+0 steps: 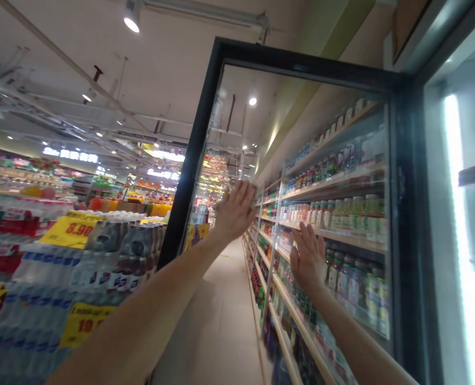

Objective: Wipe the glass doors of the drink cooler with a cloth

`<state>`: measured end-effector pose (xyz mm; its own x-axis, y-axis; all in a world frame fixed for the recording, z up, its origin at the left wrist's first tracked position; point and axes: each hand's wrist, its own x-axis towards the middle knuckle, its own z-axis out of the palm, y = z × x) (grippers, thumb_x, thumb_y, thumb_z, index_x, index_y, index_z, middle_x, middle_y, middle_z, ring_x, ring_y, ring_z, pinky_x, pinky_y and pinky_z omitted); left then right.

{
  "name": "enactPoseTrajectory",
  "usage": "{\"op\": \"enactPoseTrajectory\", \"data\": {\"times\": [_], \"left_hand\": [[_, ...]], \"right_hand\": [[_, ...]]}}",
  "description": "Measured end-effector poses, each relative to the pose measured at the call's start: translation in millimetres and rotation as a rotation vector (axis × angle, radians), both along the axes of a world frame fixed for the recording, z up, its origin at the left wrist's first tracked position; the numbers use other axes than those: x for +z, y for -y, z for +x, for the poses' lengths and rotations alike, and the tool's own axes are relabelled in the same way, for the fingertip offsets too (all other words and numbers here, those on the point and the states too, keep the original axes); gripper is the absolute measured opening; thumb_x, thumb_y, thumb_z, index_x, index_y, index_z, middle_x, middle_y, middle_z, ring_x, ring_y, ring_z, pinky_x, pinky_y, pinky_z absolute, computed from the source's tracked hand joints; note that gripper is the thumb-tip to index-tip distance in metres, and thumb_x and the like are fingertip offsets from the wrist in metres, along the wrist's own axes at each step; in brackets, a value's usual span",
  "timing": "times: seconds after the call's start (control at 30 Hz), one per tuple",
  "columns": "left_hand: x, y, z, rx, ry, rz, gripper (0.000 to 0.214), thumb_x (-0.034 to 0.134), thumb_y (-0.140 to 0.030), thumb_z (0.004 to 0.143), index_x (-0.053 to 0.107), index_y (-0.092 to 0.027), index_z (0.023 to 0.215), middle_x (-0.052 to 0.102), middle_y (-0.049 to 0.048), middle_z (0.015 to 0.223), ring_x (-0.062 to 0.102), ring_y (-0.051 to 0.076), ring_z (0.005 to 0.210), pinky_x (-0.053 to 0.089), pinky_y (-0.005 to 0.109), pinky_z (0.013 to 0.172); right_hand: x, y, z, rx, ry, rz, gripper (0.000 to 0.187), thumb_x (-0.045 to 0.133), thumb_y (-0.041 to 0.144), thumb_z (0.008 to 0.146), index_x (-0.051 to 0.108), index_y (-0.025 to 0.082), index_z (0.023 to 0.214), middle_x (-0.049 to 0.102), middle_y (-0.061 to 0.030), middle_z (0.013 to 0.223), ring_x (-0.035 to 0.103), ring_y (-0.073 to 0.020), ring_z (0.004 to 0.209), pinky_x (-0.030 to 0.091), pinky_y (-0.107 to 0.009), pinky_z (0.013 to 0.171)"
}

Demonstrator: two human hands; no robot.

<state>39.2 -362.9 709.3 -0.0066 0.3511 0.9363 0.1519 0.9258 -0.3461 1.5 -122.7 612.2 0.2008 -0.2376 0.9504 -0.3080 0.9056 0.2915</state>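
Note:
A glass cooler door (pixel 301 69) with a black frame stands swung open in front of me. My left hand (pixel 237 211) is raised with its fingers stretched out, palm toward the glass near the middle of the pane. A pale patch shows at the edge of its fingers; whether it is a cloth or a reflection I cannot tell. Lower and to the right, my right hand (pixel 308 256) is also spread flat at the glass, thumb apart and nothing seen in it. Both palms are hidden from me.
Through the pane run wooden shelves (pixel 337 232) of bottled drinks. To the left are stacked packs of bottles (pixel 40 299) with a yellow price sign (pixel 71 230). An aisle floor (pixel 221 310) leads away. On the right is the lit cooler interior (pixel 457 224).

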Motion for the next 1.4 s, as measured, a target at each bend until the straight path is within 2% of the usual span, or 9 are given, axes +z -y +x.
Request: {"op": "enactPoseTrajectory", "data": {"times": [0.1,0.27,0.5,0.67,0.87,1.07,1.2,1.27,1.4], "left_hand": [[-3.2,0,-1,-0.014,0.015,-0.176,0.054,0.032,-0.041,0.091,0.033,-0.019,0.141,0.039,0.0079,0.147,0.029,0.023,0.139,0.022,0.046,0.114],[22.4,23,-1,0.004,-0.097,0.393,0.058,0.032,-0.041,0.091,0.032,-0.012,0.141,0.035,0.0166,0.147,0.027,0.029,0.139,0.025,0.051,0.111],[-30.2,17,-2,-0.002,-0.055,-0.087,0.056,0.033,-0.039,0.092,0.030,-0.018,0.143,0.040,0.0109,0.146,0.030,0.024,0.138,0.022,0.047,0.113],[-33.0,39,-1,0.033,-0.132,0.326,0.057,0.031,-0.034,0.092,0.025,-0.012,0.144,0.037,0.0181,0.146,0.028,0.029,0.138,0.027,0.051,0.109],[-97.0,27,12,-0.015,-0.008,-0.453,0.052,0.033,-0.037,0.092,0.033,-0.021,0.142,0.040,0.0039,0.146,0.026,0.019,0.140,0.020,0.037,0.114],[-128.0,39,18,0.102,0.019,-0.045,0.054,0.036,-0.031,0.091,0.033,-0.013,0.142,0.041,0.0129,0.144,0.029,0.026,0.138,0.023,0.045,0.111],[-160.1,32,20,-0.031,0.171,-0.606,0.053,0.037,-0.039,0.090,0.034,-0.025,0.142,0.043,0.0012,0.144,0.031,0.016,0.137,0.027,0.034,0.112],[-156.3,32,20,-0.038,0.172,-0.635,0.052,0.035,-0.039,0.091,0.035,-0.025,0.141,0.044,0.0003,0.144,0.031,0.014,0.137,0.024,0.033,0.113],[-121.6,38,16,0.061,0.047,-0.161,0.050,0.034,-0.034,0.092,0.038,-0.016,0.139,0.041,0.0093,0.145,0.029,0.023,0.139,0.015,0.043,0.115]], "right_hand": [[0.0,1,1,0.016,-0.001,-0.005,0.051,0.044,0.019,0.087,0.040,0.021,0.138,0.046,-0.0113,0.141,0.032,-0.0235,0.138,0.025,-0.047,0.110],[-0.9,4,3,0.047,0.008,-0.031,0.051,0.043,0.019,0.088,0.039,0.022,0.139,0.048,-0.0111,0.140,0.033,-0.0231,0.137,0.024,-0.047,0.111],[-0.9,4,2,0.024,-0.004,-0.021,0.050,0.041,0.020,0.089,0.039,0.021,0.138,0.049,-0.0117,0.139,0.034,-0.0235,0.136,0.025,-0.047,0.111],[-1.2,3,0,0.027,-0.011,-0.026,0.051,0.041,0.020,0.088,0.038,0.022,0.139,0.048,-0.0111,0.140,0.033,-0.0236,0.137,0.024,-0.047,0.111],[-0.8,4,0,0.016,-0.042,-0.012,0.046,0.043,0.020,0.088,0.044,0.019,0.135,0.051,-0.0132,0.137,0.035,-0.0235,0.136,0.026,-0.045,0.110],[-1.1,2,-3,0.025,-0.011,-0.021,0.051,0.043,0.022,0.087,0.039,0.022,0.138,0.046,-0.0106,0.141,0.033,-0.0231,0.137,0.024,-0.046,0.111],[-1.7,1,-4,0.041,0.001,-0.022,0.055,0.043,0.021,0.086,0.036,0.024,0.141,0.044,-0.0091,0.143,0.033,-0.0227,0.137,0.023,-0.046,0.111],[-1.8,2,-3,0.046,0.013,-0.029,0.054,0.042,0.021,0.087,0.037,0.024,0.140,0.045,-0.0094,0.143,0.034,-0.0230,0.137,0.024,-0.046,0.111],[-0.9,3,0,0.047,0.026,-0.039,0.048,0.042,0.023,0.088,0.044,0.022,0.136,0.047,-0.0108,0.140,0.035,-0.0238,0.136,0.025,-0.047,0.110]]}}
